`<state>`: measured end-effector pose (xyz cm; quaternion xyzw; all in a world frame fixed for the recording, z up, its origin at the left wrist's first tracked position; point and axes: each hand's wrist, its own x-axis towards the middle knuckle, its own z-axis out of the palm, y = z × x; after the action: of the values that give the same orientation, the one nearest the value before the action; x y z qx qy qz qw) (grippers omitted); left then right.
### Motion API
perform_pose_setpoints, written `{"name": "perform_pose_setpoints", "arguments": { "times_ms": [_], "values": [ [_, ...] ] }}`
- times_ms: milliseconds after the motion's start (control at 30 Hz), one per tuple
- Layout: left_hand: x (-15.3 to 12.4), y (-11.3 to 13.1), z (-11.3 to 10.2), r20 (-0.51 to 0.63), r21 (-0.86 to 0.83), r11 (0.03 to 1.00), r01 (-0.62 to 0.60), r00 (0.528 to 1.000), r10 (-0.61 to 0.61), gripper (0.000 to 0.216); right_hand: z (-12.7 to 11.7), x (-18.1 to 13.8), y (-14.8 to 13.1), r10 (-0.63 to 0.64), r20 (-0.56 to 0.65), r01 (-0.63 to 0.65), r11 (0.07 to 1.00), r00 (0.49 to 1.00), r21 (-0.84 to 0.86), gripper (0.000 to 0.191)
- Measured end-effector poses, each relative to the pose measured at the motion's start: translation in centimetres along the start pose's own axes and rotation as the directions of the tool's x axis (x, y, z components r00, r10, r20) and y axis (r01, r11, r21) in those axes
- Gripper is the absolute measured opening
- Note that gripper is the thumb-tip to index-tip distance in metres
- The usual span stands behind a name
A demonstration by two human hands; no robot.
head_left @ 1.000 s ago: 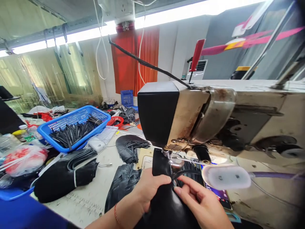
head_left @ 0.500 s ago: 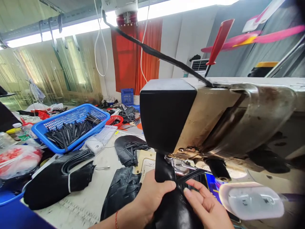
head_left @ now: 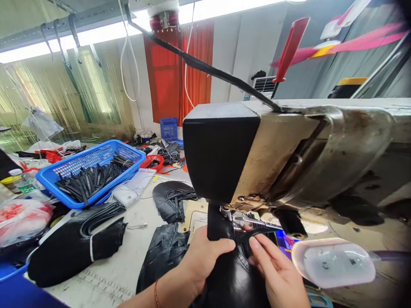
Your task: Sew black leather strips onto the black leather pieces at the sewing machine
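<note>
Under the sewing machine (head_left: 221, 158) lies a shiny black leather piece (head_left: 239, 284), its far end beneath the presser foot (head_left: 228, 213). My left hand (head_left: 205, 256) grips the piece along its left side, thumb on top. At the right side, my right hand (head_left: 278, 267) pinches a narrow black leather strip (head_left: 258, 231) that curves beside the piece's edge near the needle area. A row of stitches or holes shows on the leather between my hands. The undersides of both hands' grips are hidden.
Stacked black leather parts (head_left: 165, 254) lie left of the machine bed, with a tied black bundle (head_left: 61, 252) farther left. A blue basket (head_left: 45, 177) holds many black strips. At right are a clear plastic case (head_left: 340, 263) and a lit phone (head_left: 284, 244).
My right fingers have shifted along the strip, which now bends in a curve instead of lying straight. My left hand keeps its hold on the leather. The view has moved slightly.
</note>
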<state>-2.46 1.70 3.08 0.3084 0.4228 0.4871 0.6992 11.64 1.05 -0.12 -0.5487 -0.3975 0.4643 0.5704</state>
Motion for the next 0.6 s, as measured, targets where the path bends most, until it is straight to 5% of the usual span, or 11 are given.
{"name": "perform_pose_setpoints", "arguments": {
  "times_ms": [100, 400, 600],
  "values": [
    [0.0, -0.1, 0.1, 0.004, -0.012, 1.000, -0.019, 1.000, 0.019, 0.034, -0.6, 0.2, -0.2, -0.121, 0.039, 0.125, 0.986, 0.992, -0.108, 0.040],
    [1.3, 0.6, -0.2, -0.061, 0.088, 0.996, -0.024, 0.998, 0.030, 0.022, -0.7, 1.7, 0.8, 0.027, 0.179, -0.019, 0.999, 0.984, -0.048, 0.041],
    [2.3, 1.4, 0.0, -0.029, 0.124, 0.990, -0.068, 0.997, 0.072, 0.021, -0.7, 2.4, 0.5, -0.069, 0.176, 0.088, 0.991, 0.982, -0.103, 0.036]
  ]
}}
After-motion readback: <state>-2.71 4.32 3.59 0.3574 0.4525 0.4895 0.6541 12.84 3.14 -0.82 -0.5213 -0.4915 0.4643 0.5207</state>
